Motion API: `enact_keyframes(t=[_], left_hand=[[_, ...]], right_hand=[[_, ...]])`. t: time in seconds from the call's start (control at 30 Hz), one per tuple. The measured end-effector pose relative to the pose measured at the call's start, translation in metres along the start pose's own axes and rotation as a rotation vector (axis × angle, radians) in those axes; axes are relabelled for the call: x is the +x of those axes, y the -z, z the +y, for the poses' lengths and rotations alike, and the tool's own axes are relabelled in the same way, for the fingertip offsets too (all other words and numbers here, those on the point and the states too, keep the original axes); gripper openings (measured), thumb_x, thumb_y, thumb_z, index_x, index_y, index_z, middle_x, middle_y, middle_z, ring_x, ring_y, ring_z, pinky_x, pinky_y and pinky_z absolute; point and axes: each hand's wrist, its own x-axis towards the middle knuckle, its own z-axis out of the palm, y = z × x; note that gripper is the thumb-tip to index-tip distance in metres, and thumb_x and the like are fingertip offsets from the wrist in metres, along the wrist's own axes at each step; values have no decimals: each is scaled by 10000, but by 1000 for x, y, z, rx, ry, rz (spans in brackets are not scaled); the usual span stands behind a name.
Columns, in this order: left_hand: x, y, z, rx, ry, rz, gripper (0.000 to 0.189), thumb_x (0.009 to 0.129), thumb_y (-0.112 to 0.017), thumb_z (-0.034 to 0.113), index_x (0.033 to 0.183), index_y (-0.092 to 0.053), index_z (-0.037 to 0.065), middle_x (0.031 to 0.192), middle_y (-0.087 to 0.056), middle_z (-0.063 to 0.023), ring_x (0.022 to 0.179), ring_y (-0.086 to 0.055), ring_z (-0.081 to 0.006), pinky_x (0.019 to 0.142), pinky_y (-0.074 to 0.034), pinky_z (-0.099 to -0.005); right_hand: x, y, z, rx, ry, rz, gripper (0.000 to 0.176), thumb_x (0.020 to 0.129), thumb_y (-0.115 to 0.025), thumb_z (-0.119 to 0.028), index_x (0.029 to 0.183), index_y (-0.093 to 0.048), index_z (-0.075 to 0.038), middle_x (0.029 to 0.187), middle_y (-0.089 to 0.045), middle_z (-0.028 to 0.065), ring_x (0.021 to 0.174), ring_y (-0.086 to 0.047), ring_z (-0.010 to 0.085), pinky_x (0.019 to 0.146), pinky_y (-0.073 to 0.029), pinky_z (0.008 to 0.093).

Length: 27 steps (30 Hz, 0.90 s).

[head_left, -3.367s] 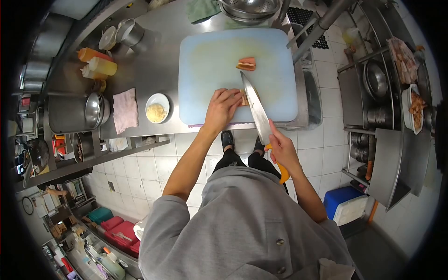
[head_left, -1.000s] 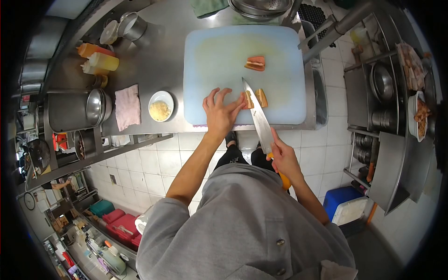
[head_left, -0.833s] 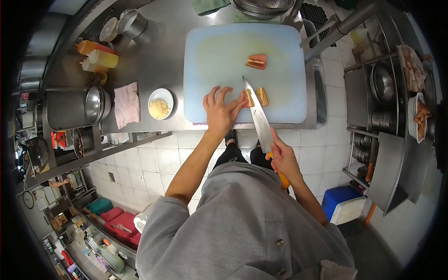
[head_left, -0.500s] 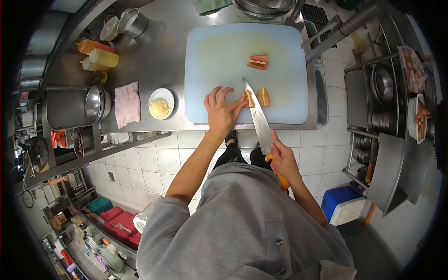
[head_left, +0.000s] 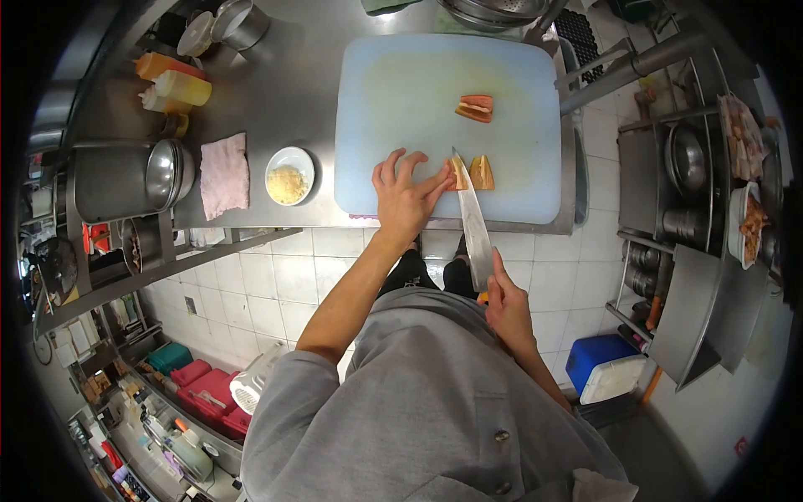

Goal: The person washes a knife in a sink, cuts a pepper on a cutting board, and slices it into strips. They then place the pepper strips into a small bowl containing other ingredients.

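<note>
My left hand [head_left: 407, 197] rests at the near side of the white cutting board [head_left: 393, 92], its thumb and fingertips holding a pepper piece [head_left: 457, 173] with the other fingers spread. Gripped in my right hand [head_left: 508, 308] is a long kitchen knife [head_left: 476, 234], its orange handle mostly hidden. The blade lies along the right part of the held piece, tip pointing away from me. Just right of the blade sits another pepper piece [head_left: 482, 173], pale inner side up. Farther up the board lie reddish pepper pieces [head_left: 475, 108] close together.
Left of the board are a small white bowl [head_left: 289, 176] of pale minced food, a pink cloth [head_left: 224, 176] and squeeze bottles [head_left: 182, 87]. Metal colanders [head_left: 493, 12] stand behind the board. A blue-and-white cooler [head_left: 606, 368] is on the floor at right.
The knife and my right hand have drawn back slightly toward my body. My left hand stays at the pepper piece. The whole view has shifted a little.
</note>
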Motion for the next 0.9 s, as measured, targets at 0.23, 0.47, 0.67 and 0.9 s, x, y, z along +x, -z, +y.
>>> enact_keyframes(t=[0.23,0.47,0.67,0.9], left_hand=[[0,1,0,-7,-1,-11,223,803,-788,342,1015,-808,275,1184,-586,-29,1236,-459,-333,1018,-318,-500],[0,0,-1,-1,-9,-7,217,808,-783,333,1017,-807,278,1180,-583,-28,1237,-458,-332,1023,-316,-500],[0,0,-1,0,3,-33,214,812,-780,328,1017,-808,276,1176,-582,-26,1243,-458,-329,1030,-314,-495],[1,0,-1,10,-9,-25,214,813,-779,323,1020,-807,279,1173,-575,-23,1240,-460,-329,1032,-316,-496]], right_hand=[[10,-6,-3,66,-2,-11,503,1061,-448,-129,1554,-365,-178,658,-549,19,458,-416,57,433,-422,250],[17,-3,6,226,-45,-76,507,1056,-428,-105,1553,-368,-184,719,-609,71,421,-446,56,389,-411,237],[17,-2,0,307,-98,-96,507,1057,-464,-132,1551,-373,-201,644,-531,24,417,-408,56,389,-397,242],[17,-3,1,296,-78,-115,508,1061,-447,-130,1557,-357,-186,679,-576,52,409,-418,64,402,-409,242]])
